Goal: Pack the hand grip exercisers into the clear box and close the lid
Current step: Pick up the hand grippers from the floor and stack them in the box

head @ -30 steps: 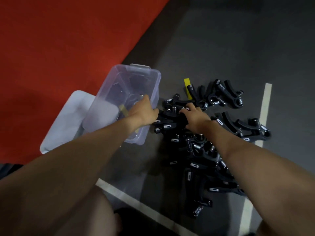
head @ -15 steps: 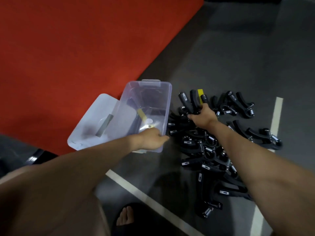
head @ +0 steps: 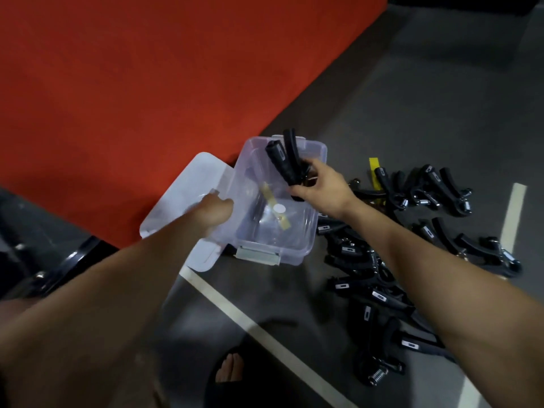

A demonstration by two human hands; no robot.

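The right hand point(head: 319, 189) holds a black hand grip exerciser point(head: 284, 163) above the open clear box point(head: 306, 228). Its grip is closed around the exerciser's lower end near the spring, and the two handles stick up and away toward the box's far rim. The left hand point(head: 213, 214) is at the box's left wall, beside the lid; motion blur hides its fingers, so whether it clasps the rim or only presses against it cannot be told. The box sits on the grey floor point(head: 397, 98) next to the edge of the red mat point(head: 147, 83), and inside it only a strip of tape and a round sticker show on the bottom, so packing looks barely begun. The lid point(head: 182, 201) lies flat on the box's left side, partly on the mat. The rest of the exercisers point(head: 382, 275) lie in a tangled heap on the floor to the right of the box, running from near a yellow tag point(head: 374, 169) down toward a white painted line point(head: 259, 325).

The likeliest trouble is in the drop. The held exerciser stands splayed and tall, so if let go at this angle one handle may catch the far rim and tip out onto the floor, or rest upright and waste room. The box is light and nearly bare, so a careless drop could shove it if the left hand is not steadying it. Later, handles dropped in loose may hook together and stand above the rim, keeping the lid from closing.
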